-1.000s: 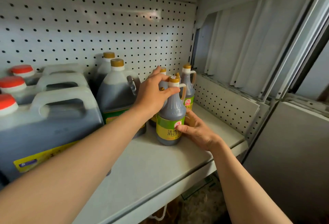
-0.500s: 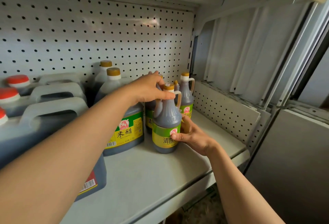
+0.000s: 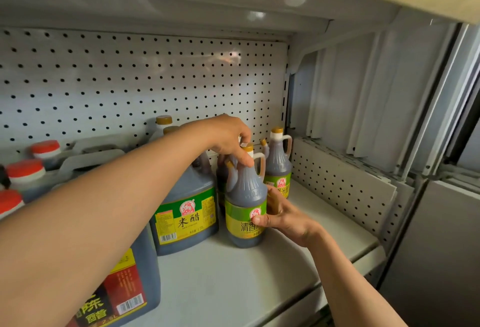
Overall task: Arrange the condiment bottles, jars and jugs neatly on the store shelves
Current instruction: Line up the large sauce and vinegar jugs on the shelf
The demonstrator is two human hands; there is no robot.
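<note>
Left hand (image 3: pixel 228 137) hides front bottle (image 3: pixel 245 204) cap; right hand (image 3: pixel 283 216) grips label.

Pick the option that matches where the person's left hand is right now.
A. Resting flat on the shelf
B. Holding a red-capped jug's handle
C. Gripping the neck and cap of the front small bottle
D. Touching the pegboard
C: the left hand curls its fingers round the top of the front small bottle, while the right hand holds its label.

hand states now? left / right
Left hand: fingers curled round the neck of the front vinegar bottle.
Right hand: fingers curled round that bottle's labelled body.
</note>
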